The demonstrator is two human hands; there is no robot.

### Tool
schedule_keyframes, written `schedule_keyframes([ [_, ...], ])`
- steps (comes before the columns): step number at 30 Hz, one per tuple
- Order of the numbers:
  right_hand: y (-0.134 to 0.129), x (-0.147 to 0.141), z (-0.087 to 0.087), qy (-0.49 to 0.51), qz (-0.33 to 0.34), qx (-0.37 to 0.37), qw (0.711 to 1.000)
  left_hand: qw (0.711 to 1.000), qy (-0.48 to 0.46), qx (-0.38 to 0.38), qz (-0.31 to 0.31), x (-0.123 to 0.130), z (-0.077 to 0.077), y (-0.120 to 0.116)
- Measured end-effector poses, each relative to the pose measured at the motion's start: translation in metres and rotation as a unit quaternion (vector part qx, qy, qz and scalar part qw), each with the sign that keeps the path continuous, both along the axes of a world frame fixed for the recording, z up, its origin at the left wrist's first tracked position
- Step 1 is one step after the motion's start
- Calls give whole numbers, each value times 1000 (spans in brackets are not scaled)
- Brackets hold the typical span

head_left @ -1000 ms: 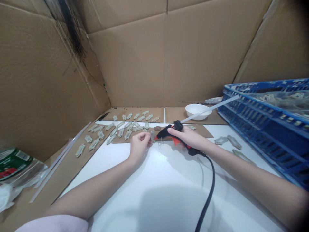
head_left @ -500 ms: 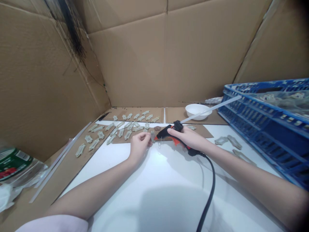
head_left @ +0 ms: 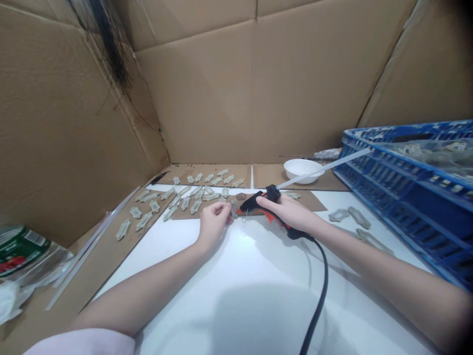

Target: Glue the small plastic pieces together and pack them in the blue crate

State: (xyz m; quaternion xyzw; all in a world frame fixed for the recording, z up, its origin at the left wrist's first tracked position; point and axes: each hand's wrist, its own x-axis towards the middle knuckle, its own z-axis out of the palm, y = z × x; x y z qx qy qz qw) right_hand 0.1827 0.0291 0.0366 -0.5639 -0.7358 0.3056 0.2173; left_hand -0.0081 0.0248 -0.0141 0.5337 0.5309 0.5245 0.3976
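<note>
My right hand (head_left: 284,211) is wrapped round a black and orange hot glue gun (head_left: 254,201), its nozzle pointing left. A long translucent glue stick (head_left: 325,166) juts from the gun's back end. In a pinch, my left hand (head_left: 215,219) holds a small pale grey-green piece (head_left: 234,209) right at the nozzle; whether the two touch I cannot tell. Behind my hands, many similar pale pieces with shaped edges (head_left: 197,206) lie on cardboard (head_left: 177,215). A brownish lump (head_left: 241,196) sits just behind the nozzle.
A blue plastic crate (head_left: 391,197) with bagged pieces stands at the right, several loose pieces (head_left: 358,217) beside it. A white bowl (head_left: 295,170) is at the back. Spare glue sticks (head_left: 92,246) and a green-labelled container (head_left: 24,251) lie left. The gun's black cord (head_left: 320,296) runs toward me.
Almost nothing differs. The glue gun with its stick and my right hand have shifted very slightly; my left hand stays in place with the piece.
</note>
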Motion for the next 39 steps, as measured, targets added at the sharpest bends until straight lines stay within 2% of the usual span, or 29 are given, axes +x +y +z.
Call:
schedule_keyframes([
  [39, -1, -2, -2, 5, -6, 1, 1000, 1000, -11, -8, 3, 1, 1, 1],
])
